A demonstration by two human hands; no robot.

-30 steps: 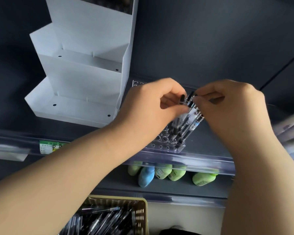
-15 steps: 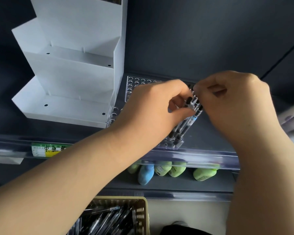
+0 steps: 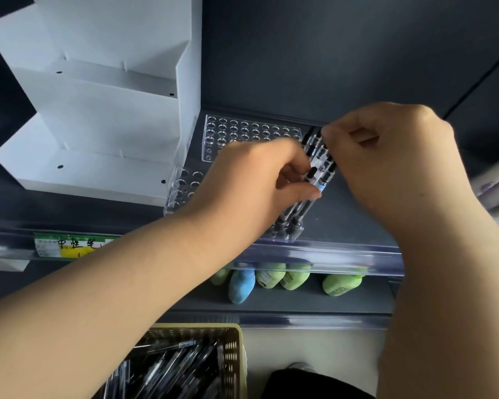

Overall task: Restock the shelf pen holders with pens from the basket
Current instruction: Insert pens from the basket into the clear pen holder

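Together left hand (image 3: 251, 182) and right hand (image 3: 386, 168) pinch pens (image 3: 321, 165), blocking the holder (image 3: 182, 191) beside a white stand (image 3: 98, 125).

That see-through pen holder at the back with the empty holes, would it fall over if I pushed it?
Probably not. The pen holder looks low and wide and lies flat on the shelf, so it would likely slide rather than tip. It seems hard clear plastic, so probably stiff and light.
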